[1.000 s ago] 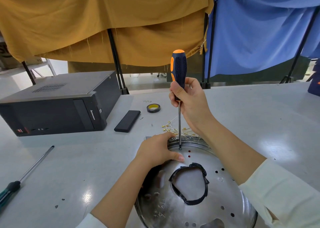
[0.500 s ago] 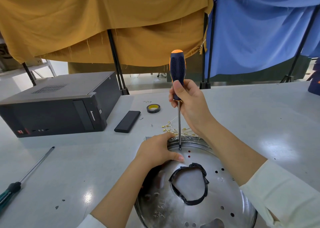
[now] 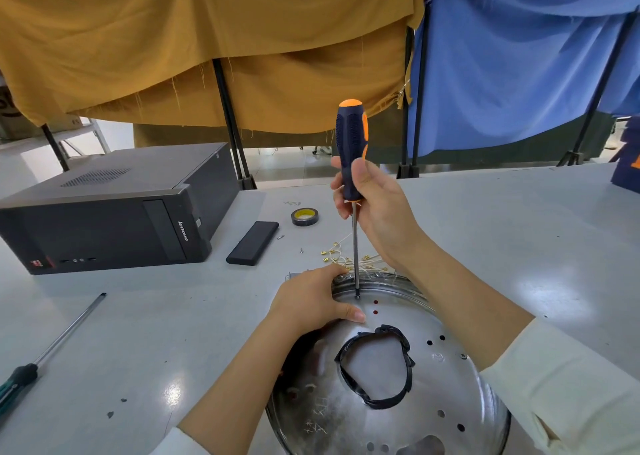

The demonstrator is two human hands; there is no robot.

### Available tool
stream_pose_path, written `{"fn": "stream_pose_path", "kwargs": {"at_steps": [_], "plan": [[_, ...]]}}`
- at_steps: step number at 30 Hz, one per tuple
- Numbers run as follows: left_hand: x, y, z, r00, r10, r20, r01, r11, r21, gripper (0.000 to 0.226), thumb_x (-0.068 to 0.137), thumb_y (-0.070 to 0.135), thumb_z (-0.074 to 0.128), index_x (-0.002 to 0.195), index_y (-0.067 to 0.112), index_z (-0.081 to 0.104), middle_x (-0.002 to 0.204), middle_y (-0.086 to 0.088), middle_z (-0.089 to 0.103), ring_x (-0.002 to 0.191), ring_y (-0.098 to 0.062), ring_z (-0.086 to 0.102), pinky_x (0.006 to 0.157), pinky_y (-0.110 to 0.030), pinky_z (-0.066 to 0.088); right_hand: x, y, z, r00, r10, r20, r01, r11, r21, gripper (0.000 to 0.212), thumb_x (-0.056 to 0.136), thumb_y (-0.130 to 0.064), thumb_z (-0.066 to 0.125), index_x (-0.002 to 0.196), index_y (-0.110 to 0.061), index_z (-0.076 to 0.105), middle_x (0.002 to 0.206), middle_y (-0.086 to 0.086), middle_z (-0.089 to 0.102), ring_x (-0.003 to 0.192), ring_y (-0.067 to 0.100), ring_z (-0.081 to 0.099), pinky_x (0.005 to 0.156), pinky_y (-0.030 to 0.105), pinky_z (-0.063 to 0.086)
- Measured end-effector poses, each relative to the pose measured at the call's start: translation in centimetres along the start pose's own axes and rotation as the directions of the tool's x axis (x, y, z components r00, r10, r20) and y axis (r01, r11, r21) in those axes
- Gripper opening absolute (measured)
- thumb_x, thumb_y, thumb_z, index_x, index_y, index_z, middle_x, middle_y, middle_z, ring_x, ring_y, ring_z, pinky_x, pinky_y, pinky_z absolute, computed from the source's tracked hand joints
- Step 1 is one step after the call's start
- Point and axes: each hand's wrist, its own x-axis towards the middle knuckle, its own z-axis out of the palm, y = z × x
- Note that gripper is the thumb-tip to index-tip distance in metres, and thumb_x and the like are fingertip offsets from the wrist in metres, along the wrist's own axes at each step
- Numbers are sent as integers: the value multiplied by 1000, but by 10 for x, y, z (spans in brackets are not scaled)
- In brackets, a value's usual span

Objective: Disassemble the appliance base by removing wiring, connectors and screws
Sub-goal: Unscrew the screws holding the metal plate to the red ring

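Left of the metal base (image 3: 433, 399): spare screwdriver (image 3: 48, 354), black "lenovo" PC case (image 3: 110, 209). Left hand (image 3: 311, 302) grips the base's far rim on the table. Right hand (image 3: 377, 205) clenches 1 orange-black screwdriver (image 3: 351, 150) upright, tip on a rim screw (image 3: 357, 296).

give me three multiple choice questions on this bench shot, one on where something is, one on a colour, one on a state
1. Where does the roll of tape lie?
A. on the computer case
B. on the table beyond the metal base
C. inside the metal base

2. What colours is the handle of the held screwdriver?
A. dark blue and orange
B. red and white
C. all green

3. What is the right hand doing?
A. resting flat on the table
B. gripping the screwdriver upright
C. holding the tape

Answers: 1 B, it sits on the table past the metal base. 2 A, dark blue grip with an orange cap. 3 B, fingers wrap the handle, tip down on the base.
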Motion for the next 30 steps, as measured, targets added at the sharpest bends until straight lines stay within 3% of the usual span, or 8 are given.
{"fn": "stream_pose_path", "kwargs": {"at_steps": [4, 7, 10, 13, 19, 22, 24, 30], "plan": [[0, 0, 0, 1000, -1, -3, 1, 1000, -4, 88, 57, 69, 72, 134, 37, 43, 133, 12, 55, 122, -15, 49, 84, -26, 34, 2, -1, 1, 998, 47, 39, -50, 996, 79, 35, 97, -39, 39, 114, -9, 41, 74, 2, 48, 55, 10, 37, 50, 20, 33], [0, -1, 1, 1000, 4, -6, -4, 1000, -2, 87, 58, 69, 73, 133, 37, 43, 132, 11, 55, 122, -15, 49, 86, -27, 35, 3, 0, 1, 999, 25, -32, -27, 999, -39, 25, 94, -25, 55, 107, -14, 37, 75, 2, 49, 55, 11, 42, 52, 21, 38], [1, -1, 1, 1000, 8, -9, -8, 1000, -7, 88, 58, 68, 73, 134, 37, 43, 133, 12, 54, 123, -15, 49, 89, -28, 37, 2, 1, 1, 1000, -7, -17, 7, 1000, -9, 12, 98, -21, 45, 103, -11, 45, 77, 4, 54, 60, 14, 48, 53, 23, 40], [1, 0, 1, 1000, 7, -4, -7, 1000, -8, 88, 57, 68, 73, 134, 37, 43, 133, 11, 54, 122, -15, 49, 87, -27, 36, 3, -2, 2, 1000, 24, -1, -24, 997, 71, 33, 101, -32, 31, 115, -6, 48, 77, 4, 55, 58, 11, 46, 51, 22, 36], [0, 1, 0, 1000, 15, -1, -15, 1000, -5, 88, 57, 68, 73, 133, 39, 41, 132, 11, 55, 121, -15, 50, 85, -26, 35, 4, 0, -1, 998, 27, -50, -28, 999, -28, 22, 93, -21, 58, 102, -16, 38, 76, 2, 47, 52, 10, 40, 47, 19, 36], [-3, 2, -2, 999, 40, -1, -40, 997, -62, 78, 56, 64, 76, 118, 52, 32, 113, 11, 62, 102, -15, 56, 73, -27, 37, 2, 1, -1, 999, 1, -36, -3, 999, -51, 13, 98, -22, 47, 104, -11, 46, 78, 3, 52, 58, 11, 47, 51, 21, 39], [-5, 3, -3, 998, 59, -6, -60, 995, -78, 67, 56, 61, 76, 103, 51, 29, 91, 10, 67, 82, -12, 57, 62, -28, 36, 2, -1, 0, 1000, 20, -8, -20, 999, -26, 27, 101, -27, 37, 111, -6, 52, 78, 3, 54, 59, 11, 45, 53, 22, 37], [-6, 3, -2, 998, 56, -13, -56, 996, -70, 59, 57, 61, 76, 97, 44, 37, 99, 9, 67, 90, -9, 57, 70, -30, 41, 4, -1, 1, 998, 57, -28, -57, 998, -9, 20, 93, -21, 56, 106, -14, 43, 74, 4, 52, 51, 9, 42, 48, 20, 35]]}}
